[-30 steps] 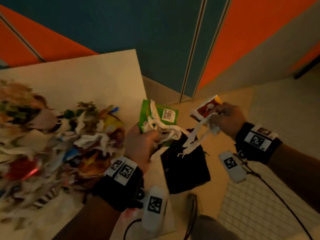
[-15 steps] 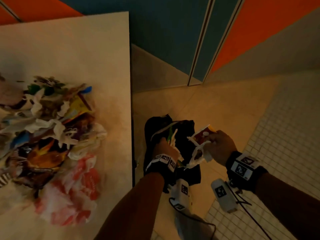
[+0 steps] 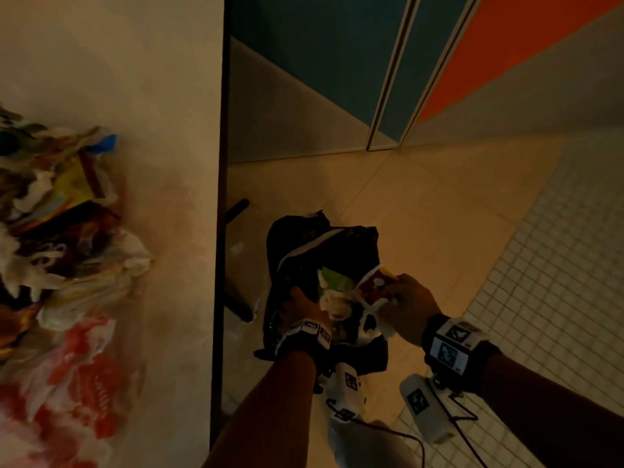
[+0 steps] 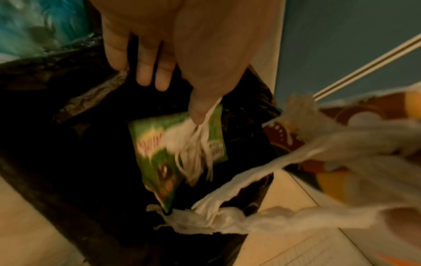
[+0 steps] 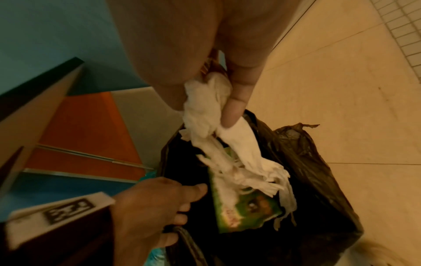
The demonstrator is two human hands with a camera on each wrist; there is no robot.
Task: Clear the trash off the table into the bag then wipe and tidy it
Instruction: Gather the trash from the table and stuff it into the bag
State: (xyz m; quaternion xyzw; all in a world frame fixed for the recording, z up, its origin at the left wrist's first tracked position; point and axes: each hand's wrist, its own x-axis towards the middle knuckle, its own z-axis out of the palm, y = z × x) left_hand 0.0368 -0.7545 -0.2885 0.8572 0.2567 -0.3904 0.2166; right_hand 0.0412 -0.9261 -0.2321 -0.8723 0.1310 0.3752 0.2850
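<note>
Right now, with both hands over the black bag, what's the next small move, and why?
Probably loosen the right hand and drop its white tissue and red wrapper into the black bag. The green packet already hangs inside the mouth, barely in the left hand grip, and the tissue strands trail over the rim.

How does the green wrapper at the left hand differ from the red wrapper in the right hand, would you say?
The green wrapper hangs inside the mouth of the black bag, while the red wrapper sits at the bag's rim. The left hand has its fingers loose, with only paper shreds near the thumb; the right hand pinches the red wrapper with white tissue. Green versus dark red print. Both are tangled with white paper.
</note>
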